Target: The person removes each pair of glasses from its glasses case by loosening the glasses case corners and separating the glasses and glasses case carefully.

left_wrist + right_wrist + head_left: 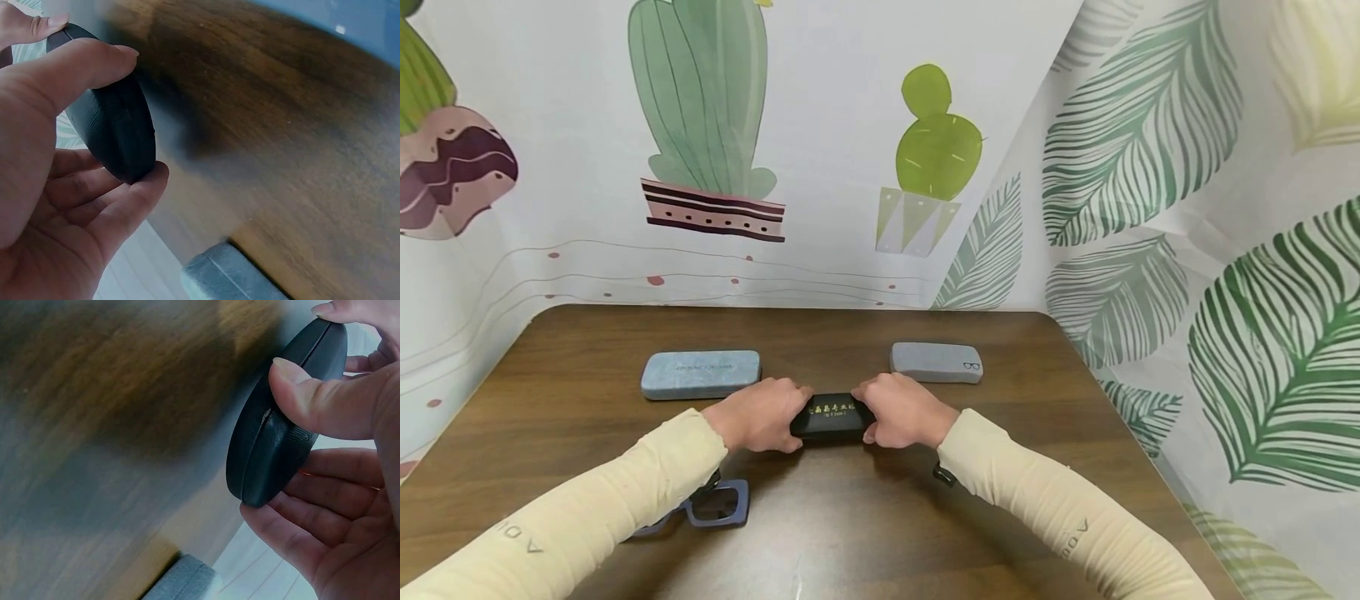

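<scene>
"Where was the black case?"

"Over the wooden table, between both hands; gold lettering marked its top, and its seam looked closed."

"And the grip?"

"The left hand gripped the black case's left end, thumb on one side, fingers on the other; the right hand held its right end likewise."

"What lay around it?"

"Beyond the black case to its left, a light blue case; beyond to its right, a grey case; nearer the person and left of it, blue-framed glasses, partly hidden by a cream sleeve; farthest behind it hung a cactus-printed covering."
</scene>
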Demonstrator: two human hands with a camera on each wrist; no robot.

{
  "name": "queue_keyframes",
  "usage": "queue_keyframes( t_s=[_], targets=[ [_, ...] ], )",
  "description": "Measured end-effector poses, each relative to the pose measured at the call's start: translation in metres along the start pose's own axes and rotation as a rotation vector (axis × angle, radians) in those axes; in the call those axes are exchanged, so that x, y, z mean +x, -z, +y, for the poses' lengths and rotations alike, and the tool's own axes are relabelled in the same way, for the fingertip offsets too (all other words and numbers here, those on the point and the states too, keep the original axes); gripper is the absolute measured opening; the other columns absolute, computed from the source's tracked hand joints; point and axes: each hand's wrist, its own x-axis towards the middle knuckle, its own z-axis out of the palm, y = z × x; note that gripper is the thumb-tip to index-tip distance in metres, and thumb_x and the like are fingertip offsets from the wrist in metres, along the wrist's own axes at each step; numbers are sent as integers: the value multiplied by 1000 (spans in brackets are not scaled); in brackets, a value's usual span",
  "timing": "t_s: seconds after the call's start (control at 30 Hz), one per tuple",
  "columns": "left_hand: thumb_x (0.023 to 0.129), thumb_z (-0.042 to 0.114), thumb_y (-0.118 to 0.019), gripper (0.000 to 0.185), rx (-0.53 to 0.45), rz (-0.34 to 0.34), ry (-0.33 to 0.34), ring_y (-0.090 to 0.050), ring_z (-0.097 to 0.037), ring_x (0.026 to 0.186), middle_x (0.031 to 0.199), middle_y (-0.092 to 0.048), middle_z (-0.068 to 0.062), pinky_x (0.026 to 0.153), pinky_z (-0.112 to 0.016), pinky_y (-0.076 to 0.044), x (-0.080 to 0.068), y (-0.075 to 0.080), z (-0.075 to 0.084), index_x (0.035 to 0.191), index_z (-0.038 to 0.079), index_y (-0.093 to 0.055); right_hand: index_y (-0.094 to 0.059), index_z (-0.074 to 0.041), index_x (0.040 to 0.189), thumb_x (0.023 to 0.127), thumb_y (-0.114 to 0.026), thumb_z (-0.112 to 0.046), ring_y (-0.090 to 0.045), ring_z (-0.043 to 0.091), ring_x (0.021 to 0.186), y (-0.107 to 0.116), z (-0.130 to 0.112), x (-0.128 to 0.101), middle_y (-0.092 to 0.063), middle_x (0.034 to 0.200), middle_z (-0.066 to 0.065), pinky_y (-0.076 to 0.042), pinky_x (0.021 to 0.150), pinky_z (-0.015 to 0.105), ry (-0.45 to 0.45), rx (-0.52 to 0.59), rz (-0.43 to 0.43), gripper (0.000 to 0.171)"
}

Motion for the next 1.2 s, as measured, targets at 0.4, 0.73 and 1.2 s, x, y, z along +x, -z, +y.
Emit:
queue_keyframes(
  t_s=[0.4,0.73,1.2],
  targets=[
    [72,20,-88,41,-23,-28,-13,-59,-15,72,88,-67,-4,69,-35,-52,3,-3,-8,103,5,-65,-74,-8,103,76,-86,-19,-61,11,74,-5,0,-1,-74,90,-1,-56,73,30,32,-37,22,31],
    [72,20,-89,39,-22,-27,-22,-58,-14,71,85,-66,-2,67,-34,-51,4,-3,-9,100,7,-65,-73,-10,98,75,-86,-18,-60,9,71,-7,1,1,-73,87,-3,-55,71,29,38,-32,20,28],
    [69,15,-89,35,-62,-7,-21,-56,-13,68,81,-65,0,64,-32,-49,6,-4,-13,94,10,-65,-71,-10,88,79,-82,-12,-54,8,61,0,5,7,-62,69,-5,-48,61,23,24,69,-80,14]
  ],
)
